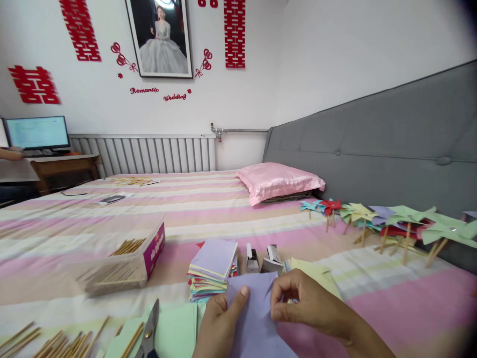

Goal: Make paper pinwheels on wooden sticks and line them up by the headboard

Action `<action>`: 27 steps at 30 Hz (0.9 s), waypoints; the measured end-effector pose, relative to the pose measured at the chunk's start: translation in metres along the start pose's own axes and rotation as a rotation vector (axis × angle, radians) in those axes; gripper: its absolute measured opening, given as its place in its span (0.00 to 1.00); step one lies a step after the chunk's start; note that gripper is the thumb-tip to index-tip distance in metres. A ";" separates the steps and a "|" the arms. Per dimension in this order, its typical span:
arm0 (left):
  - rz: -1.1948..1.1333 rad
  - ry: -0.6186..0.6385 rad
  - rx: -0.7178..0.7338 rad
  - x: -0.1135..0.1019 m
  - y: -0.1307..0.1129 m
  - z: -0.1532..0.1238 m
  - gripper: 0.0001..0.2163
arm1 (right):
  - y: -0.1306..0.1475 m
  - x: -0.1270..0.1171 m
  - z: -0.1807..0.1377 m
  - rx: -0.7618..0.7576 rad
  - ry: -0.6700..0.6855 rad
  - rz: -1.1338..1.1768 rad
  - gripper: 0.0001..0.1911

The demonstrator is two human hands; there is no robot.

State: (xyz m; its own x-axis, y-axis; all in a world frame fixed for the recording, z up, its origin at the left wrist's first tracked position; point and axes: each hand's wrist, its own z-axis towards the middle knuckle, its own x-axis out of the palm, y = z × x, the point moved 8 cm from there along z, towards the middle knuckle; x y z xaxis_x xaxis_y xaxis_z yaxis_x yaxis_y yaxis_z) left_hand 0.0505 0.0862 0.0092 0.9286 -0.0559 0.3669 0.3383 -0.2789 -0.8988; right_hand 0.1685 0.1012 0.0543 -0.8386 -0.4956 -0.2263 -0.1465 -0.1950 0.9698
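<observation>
A sheet of purple paper [253, 318] is held up in front of me, low in the head view. My left hand [219, 320] grips its left edge, thumb laid over the front. At the right edge my right hand [301, 303] pinches the paper between thumb and fingertips. Just beyond is a stack of coloured paper squares [212, 266], a purple one on top. Small open boxes [261, 259] stand right of the stack. Yellow paper [316, 273] lies partly behind my right hand. Scissors [149, 328] rest on green paper [175, 325] to the left.
Wooden sticks [70, 343] lie at the lower left, near a clear plastic box [119, 271] holding more. Several paper pinwheels [406, 216] line the grey headboard [372, 149]. A pink pillow [281, 181] sits on the striped bed. At far left, a person's arm [11, 153] shows beside a monitor [37, 133].
</observation>
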 end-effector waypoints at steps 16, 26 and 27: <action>-0.066 0.029 0.028 0.004 0.005 0.005 0.19 | -0.008 0.000 0.000 0.097 -0.066 0.010 0.04; -0.083 0.092 0.043 0.008 0.008 0.005 0.16 | -0.009 -0.002 0.001 0.106 -0.085 -0.037 0.04; -0.083 0.081 0.043 0.006 0.009 0.007 0.17 | -0.009 -0.002 0.001 0.106 -0.088 -0.046 0.04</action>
State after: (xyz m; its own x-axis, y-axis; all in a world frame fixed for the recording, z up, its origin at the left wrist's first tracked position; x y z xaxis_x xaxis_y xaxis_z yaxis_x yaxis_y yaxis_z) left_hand 0.0602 0.0896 0.0017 0.8821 -0.1122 0.4575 0.4218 -0.2441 -0.8732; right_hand 0.1713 0.1047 0.0463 -0.8719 -0.4107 -0.2665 -0.2365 -0.1233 0.9638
